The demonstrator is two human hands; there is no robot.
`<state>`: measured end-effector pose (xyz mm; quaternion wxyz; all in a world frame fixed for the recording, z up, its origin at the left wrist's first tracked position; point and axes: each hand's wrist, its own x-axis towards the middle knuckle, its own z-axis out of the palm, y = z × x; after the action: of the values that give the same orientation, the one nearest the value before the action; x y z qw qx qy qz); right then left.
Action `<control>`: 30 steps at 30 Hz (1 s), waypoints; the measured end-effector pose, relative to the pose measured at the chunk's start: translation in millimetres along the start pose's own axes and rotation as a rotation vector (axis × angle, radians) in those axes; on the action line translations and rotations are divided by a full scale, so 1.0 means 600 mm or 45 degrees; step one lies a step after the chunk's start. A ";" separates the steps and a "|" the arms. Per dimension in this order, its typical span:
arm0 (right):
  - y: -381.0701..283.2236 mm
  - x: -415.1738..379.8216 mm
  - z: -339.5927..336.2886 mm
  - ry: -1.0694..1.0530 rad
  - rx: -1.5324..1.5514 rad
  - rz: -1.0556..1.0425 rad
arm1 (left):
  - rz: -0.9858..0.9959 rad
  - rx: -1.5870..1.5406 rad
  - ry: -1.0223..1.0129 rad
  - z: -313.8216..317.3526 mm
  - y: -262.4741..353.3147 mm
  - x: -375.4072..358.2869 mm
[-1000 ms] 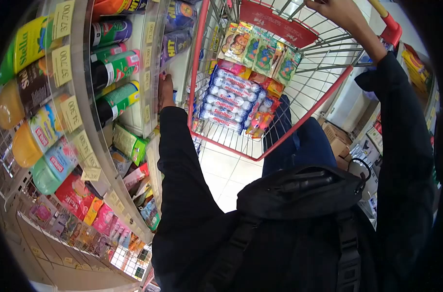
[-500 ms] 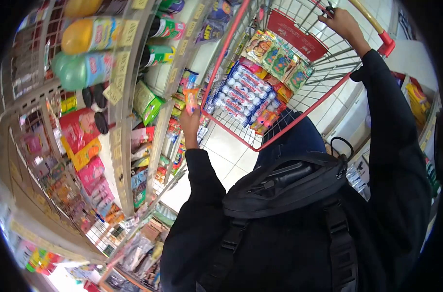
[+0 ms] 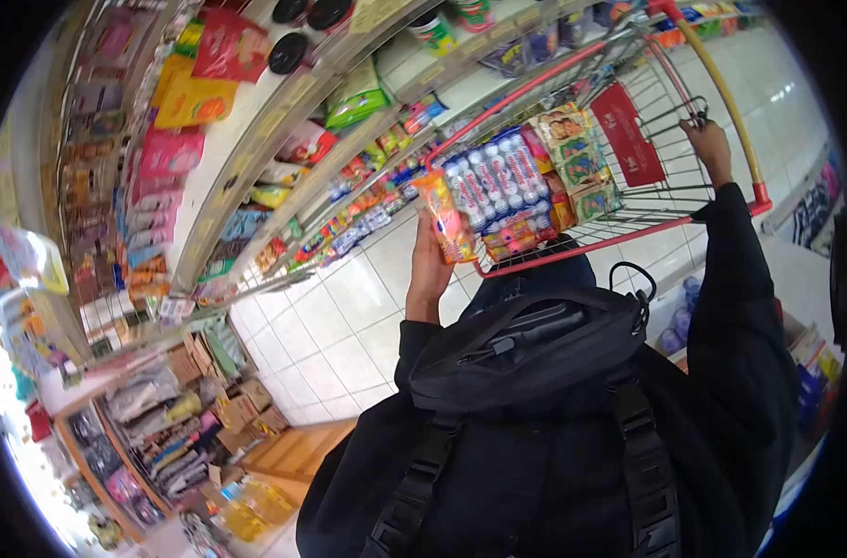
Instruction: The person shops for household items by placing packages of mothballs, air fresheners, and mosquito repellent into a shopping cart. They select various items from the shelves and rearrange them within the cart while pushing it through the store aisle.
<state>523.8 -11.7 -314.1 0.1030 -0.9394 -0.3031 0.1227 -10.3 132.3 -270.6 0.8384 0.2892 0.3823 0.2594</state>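
Observation:
My left hand (image 3: 427,270) is closed around an orange snack packet (image 3: 443,221), held upright at the near corner of the shopping cart (image 3: 535,262). My right hand (image 3: 710,149) grips the cart's frame at the handle end, with a small dark item by the fingers that I cannot make out. Inside the cart lie a wrapped multipack of small white bottles with blue and red print (image 3: 490,181), several colourful pouches (image 3: 577,153) and smaller orange packets (image 3: 519,236). A red panel (image 3: 628,135) is fixed to the cart's wire seat.
Shelves with price strips (image 3: 284,102) run along the left, stocked with bagged snacks and dark-lidded jars (image 3: 289,54). Tiled floor (image 3: 335,302) lies beside me. Cardboard boxes (image 3: 247,409) and bottles of yellow liquid (image 3: 256,507) stand at lower left. A black bag (image 3: 526,358) hangs at my chest.
My left hand has brought the orange packet away from the shelf to the cart's near corner. The view has turned, and the right hand keeps its hold on the cart.

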 end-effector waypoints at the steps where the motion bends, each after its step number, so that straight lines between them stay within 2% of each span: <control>1: 0.003 0.000 0.001 -0.014 0.028 -0.015 | 0.036 -0.042 -0.081 0.008 0.012 -0.009; 4: 0.008 0.009 0.007 -0.004 0.004 -0.010 | 0.122 -0.164 -0.354 0.030 0.035 -0.019; 10: 0.015 0.012 0.008 -0.006 -0.017 -0.016 | 0.165 -0.116 -0.252 0.051 0.039 -0.031; 14: 0.012 0.009 0.009 -0.011 -0.055 0.000 | 0.123 0.161 0.029 0.024 0.024 -0.011; 17: 0.015 0.008 0.009 -0.014 -0.063 0.024 | 0.205 0.677 0.200 0.023 0.009 0.018; 18: 0.013 0.006 0.008 -0.017 -0.054 0.027 | 0.285 0.698 0.207 0.033 0.006 0.027; 22: 0.009 0.007 0.005 -0.028 -0.077 0.042 | 0.069 0.744 0.159 0.012 -0.011 0.062; 25: 0.008 0.001 0.002 -0.030 -0.085 0.037 | 0.321 0.883 0.044 0.018 -0.022 0.090; 30: 0.003 0.001 0.000 -0.011 -0.058 0.033 | 0.234 1.166 -0.023 -0.025 -0.070 0.150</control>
<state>525.1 -13.0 -315.0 0.0786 -0.9448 -0.2941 0.1211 38.1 166.4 -351.4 0.6012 0.6645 0.4230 0.1344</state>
